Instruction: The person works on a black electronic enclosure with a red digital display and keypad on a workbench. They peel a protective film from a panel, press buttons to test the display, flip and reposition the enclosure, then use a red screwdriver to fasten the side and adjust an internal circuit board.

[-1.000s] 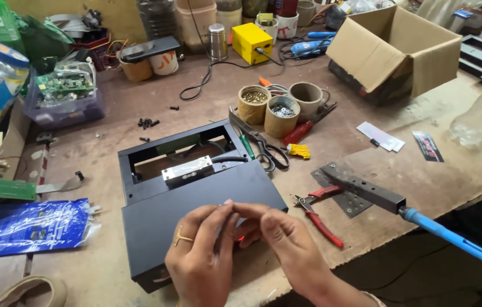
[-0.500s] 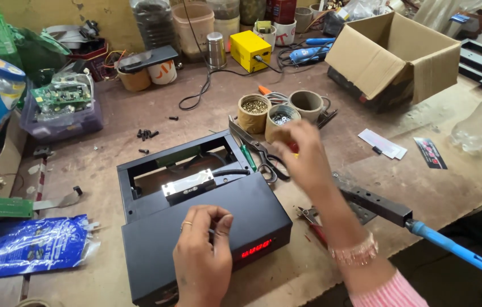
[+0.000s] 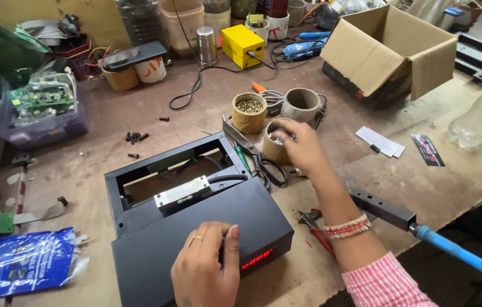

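A black metal box (image 3: pixel 155 250) with a lit red display on its front lies open on the workbench, with a silver bar (image 3: pixel 183 193) across its cavity. My left hand (image 3: pixel 207 270) rests flat on the box's near panel. My right hand (image 3: pixel 300 148) reaches over a short cardboard cup (image 3: pixel 274 149) of small parts, fingertips dipped into its mouth; whether they grip anything is hidden. Two more cups stand behind it: one (image 3: pixel 249 111) full of brass screws, one (image 3: pixel 301 104) grey.
Scissors (image 3: pixel 255 156) and a green screwdriver lie beside the box. Red pliers (image 3: pixel 317 227), a blue-handled tool (image 3: pixel 451 253), an open cardboard carton (image 3: pixel 391 51), a yellow device (image 3: pixel 242 44), loose black screws (image 3: pixel 135 138), a blue pouch (image 3: pixel 22 270) and a tub of circuit boards (image 3: pixel 39 108) surround it.
My right hand left the front of the box and moved up-right to the cup of parts. My left hand stayed on the box's panel.
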